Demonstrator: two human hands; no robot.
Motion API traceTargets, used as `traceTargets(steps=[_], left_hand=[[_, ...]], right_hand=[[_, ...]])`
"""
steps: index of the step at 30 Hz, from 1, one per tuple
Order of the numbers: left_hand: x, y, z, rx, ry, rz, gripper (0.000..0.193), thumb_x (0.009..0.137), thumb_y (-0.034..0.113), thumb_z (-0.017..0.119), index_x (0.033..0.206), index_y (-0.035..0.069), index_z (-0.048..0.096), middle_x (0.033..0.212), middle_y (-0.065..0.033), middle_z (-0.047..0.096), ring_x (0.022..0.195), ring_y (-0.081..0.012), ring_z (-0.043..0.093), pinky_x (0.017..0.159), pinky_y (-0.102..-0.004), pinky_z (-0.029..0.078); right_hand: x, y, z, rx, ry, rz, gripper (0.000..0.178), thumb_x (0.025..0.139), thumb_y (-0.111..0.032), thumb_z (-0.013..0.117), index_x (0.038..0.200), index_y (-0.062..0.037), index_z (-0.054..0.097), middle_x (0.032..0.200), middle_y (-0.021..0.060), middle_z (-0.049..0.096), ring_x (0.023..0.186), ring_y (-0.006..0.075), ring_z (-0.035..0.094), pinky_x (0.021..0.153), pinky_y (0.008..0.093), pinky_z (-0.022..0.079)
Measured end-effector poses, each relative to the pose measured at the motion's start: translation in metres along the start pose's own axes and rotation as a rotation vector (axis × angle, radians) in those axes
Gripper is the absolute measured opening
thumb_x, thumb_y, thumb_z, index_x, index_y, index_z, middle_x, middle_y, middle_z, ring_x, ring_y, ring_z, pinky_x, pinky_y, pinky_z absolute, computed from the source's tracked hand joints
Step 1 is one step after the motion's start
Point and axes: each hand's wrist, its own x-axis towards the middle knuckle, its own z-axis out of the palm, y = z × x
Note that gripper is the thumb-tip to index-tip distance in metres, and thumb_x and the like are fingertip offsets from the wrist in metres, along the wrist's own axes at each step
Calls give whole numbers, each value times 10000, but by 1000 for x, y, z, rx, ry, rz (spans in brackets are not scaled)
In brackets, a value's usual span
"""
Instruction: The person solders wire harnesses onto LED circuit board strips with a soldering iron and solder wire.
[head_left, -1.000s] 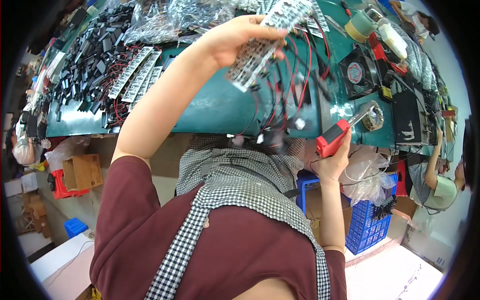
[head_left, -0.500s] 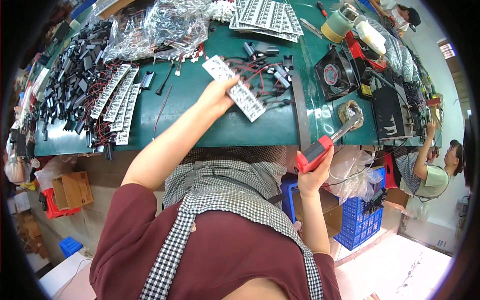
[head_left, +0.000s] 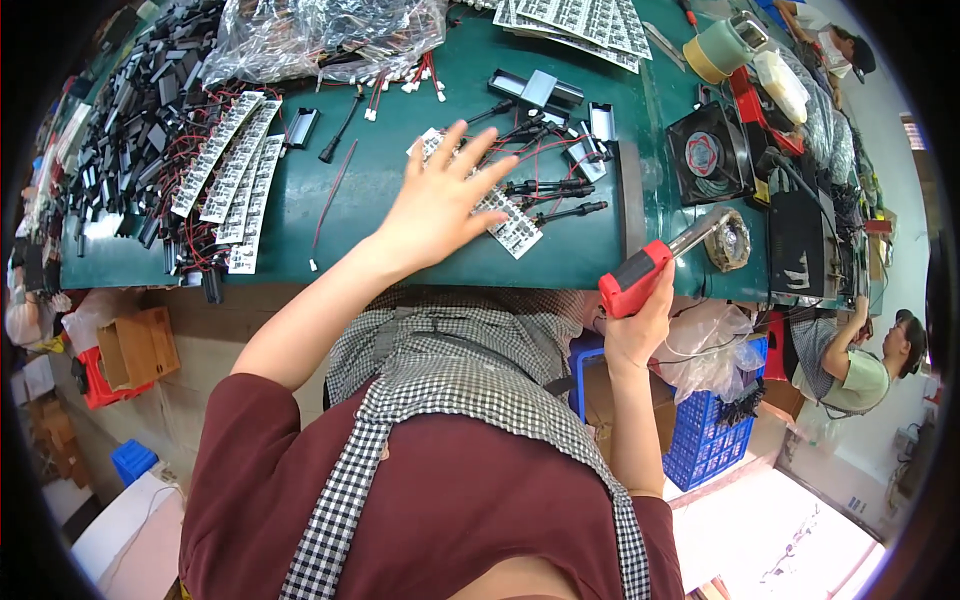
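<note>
My left hand (head_left: 432, 208), fingers spread, is over a white circuit board strip (head_left: 517, 234) lying on the green table; whether it touches the strip is hidden. Red and black wires with black plugs (head_left: 550, 188) run from the strip's right side. Beyond it are dark open-topped housings (head_left: 540, 88). In my right hand (head_left: 640, 338) is a red-and-black soldering iron (head_left: 638, 278). Its metal shaft points up and right, the end over a round brownish holder (head_left: 728, 243) with a silvery middle.
Finished-looking strips with wires (head_left: 232, 190) lie at the left beside a heap of black housings (head_left: 150, 110). A clear bag of wires (head_left: 325, 40) is at the back. A dark metal bar (head_left: 630, 195), a fan (head_left: 708, 152) and a black box (head_left: 800, 240) stand right. Another person (head_left: 860, 375) sits far right.
My left hand has let go of the strip, which now lies on the table, and its fingers have spread. The soldering iron stays in my right hand near the round holder. The view has shifted slightly.
</note>
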Motion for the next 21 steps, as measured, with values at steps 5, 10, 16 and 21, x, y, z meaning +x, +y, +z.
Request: traceTargets(steps=[5, 10, 16, 21], left_hand=[[-4, 3, 20, 23, -100, 23, 527, 869, 387, 556, 1345, 201, 428, 1474, -109, 266, 1376, -377, 148, 1061, -620, 139], [-3, 8, 29, -27, -99, 72, 532, 879, 389, 539, 1355, 183, 417, 1487, -111, 243, 1387, -380, 107, 1064, -623, 119], [4, 26, 38, 5, -78, 36, 545, 894, 420, 497, 1368, 173, 392, 1492, -115, 225, 1388, -383, 97, 1062, -622, 122], [2, 24, 43, -109, 118, 10, 568, 819, 374, 624, 1285, 98, 452, 1408, -161, 321, 1354, -385, 194, 1048, -591, 189]], right_hand=[[11, -15, -12, -31, 64, -9, 899, 679, -8, 746, 1421, -74, 242, 1189, 170, 532, 1026, 313, 576, 869, 383, 471], [-1, -3, -41, 921, 173, 606, 684, 706, 138, 651, 1298, -55, 368, 1022, 43, 494, 901, 138, 504, 822, 281, 456], [-19, -30, -53, 980, 159, 585, 718, 730, 136, 627, 1347, -50, 309, 1034, 48, 485, 962, 155, 505, 832, 308, 456], [-26, -46, -63, 970, 131, 490, 862, 752, 158, 582, 1442, -80, 123, 1050, 70, 468, 983, 237, 572, 867, 369, 480]])
